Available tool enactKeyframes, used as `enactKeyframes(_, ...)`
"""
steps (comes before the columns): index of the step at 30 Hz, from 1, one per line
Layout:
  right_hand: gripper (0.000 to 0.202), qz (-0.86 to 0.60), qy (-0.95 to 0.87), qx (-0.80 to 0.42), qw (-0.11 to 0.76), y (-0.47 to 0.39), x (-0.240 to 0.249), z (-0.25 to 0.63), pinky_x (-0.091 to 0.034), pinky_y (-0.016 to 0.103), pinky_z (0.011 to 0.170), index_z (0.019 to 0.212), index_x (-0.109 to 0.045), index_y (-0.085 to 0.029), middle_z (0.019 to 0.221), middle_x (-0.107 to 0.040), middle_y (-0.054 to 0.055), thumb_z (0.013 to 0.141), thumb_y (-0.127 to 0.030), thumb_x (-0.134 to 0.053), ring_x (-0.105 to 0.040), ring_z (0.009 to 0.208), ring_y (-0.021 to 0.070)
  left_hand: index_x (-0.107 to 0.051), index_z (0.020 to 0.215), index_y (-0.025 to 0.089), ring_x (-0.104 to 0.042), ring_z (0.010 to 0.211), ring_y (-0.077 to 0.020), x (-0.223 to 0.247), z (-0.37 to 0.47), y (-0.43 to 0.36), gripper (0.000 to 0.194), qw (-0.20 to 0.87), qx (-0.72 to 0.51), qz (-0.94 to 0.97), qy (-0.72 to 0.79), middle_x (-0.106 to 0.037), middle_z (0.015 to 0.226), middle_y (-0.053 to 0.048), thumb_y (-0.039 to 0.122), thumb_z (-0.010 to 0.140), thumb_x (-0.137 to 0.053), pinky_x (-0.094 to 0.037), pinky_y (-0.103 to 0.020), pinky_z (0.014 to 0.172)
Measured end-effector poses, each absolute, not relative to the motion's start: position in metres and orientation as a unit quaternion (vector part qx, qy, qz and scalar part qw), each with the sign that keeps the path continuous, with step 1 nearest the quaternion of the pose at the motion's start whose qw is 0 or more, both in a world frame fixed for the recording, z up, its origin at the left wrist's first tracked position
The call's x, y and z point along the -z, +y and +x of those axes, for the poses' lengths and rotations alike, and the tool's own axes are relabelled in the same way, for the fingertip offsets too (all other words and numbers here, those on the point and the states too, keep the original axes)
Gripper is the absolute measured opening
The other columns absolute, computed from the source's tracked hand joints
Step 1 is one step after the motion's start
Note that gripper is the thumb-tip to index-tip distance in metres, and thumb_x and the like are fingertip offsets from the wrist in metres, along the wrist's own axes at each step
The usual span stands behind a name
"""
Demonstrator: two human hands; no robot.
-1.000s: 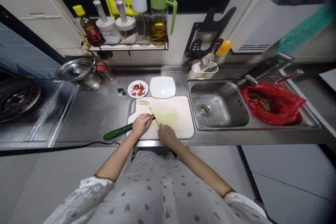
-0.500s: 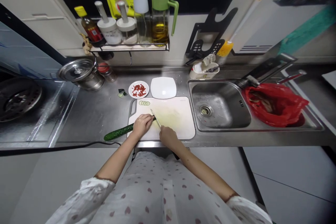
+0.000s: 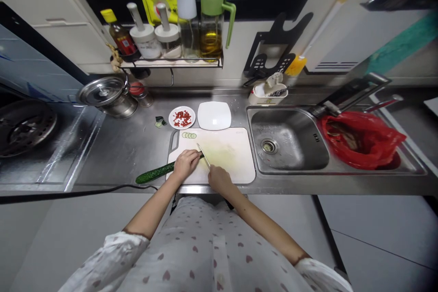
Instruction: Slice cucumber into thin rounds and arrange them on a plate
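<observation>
A long dark green cucumber point(image 3: 155, 174) lies slantwise, its far end on the white cutting board point(image 3: 236, 164) and its near end out over the counter. My left hand point(image 3: 186, 163) is closed over it close to the cut end. In my right hand point(image 3: 219, 179) is a knife point(image 3: 204, 155), gripped by its handle, which the fingers hide. The blade stands against the cucumber's end, just right of my left fingers. Several thin cucumber slices point(image 3: 189, 135) overlap in a row at the board's upper left.
Behind the board stand a white plate of chopped red pieces point(image 3: 182, 118) and a square white plate point(image 3: 214, 115). Cucumber scraps point(image 3: 160, 122) lie to their left. A sink point(image 3: 287, 141) with a red bag point(image 3: 362, 139) is at right, a lidded pot point(image 3: 109, 96) at left.
The view has shifted very slightly. Both hands, the knife and the cucumber hold nearly the same places on the board.
</observation>
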State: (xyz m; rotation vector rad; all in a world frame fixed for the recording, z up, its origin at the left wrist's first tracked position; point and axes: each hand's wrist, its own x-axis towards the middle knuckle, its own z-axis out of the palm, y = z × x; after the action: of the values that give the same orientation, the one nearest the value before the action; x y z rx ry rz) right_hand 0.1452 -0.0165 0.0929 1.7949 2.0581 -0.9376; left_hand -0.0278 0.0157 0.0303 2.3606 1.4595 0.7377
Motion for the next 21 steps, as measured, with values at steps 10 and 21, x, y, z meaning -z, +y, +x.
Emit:
enactKeyframes(10,0.026,0.624,0.705,0.317,0.113,-0.015,-0.085,0.143,-0.044,0.028,0.074,0.107,-0.055,-0.012,0.093,-0.067,0.015,0.091,-0.015,-0.035,-0.064,0.094,0.0221,-0.067,0.102,0.024,-0.059,0.094,-0.0174,-0.032,-0.027,0.015,0.023,0.136,-0.26,0.811,0.506,-0.067,0.101,-0.005,0.028,0.092,-0.047,-0.049,-0.034,0.084)
enactKeyframes(21,0.025,0.617,0.713,0.296,0.151,-0.029,-0.092,0.157,-0.045,0.03,0.073,0.106,-0.056,-0.012,0.097,-0.067,0.017,0.09,-0.014,-0.038,-0.065,0.093,0.0242,-0.066,0.101,0.023,-0.058,0.094,-0.0174,-0.031,-0.026,0.014,0.022,0.128,-0.256,0.814,0.505,-0.067,0.1,-0.005,0.028,0.091,-0.047,-0.048,-0.032,0.083)
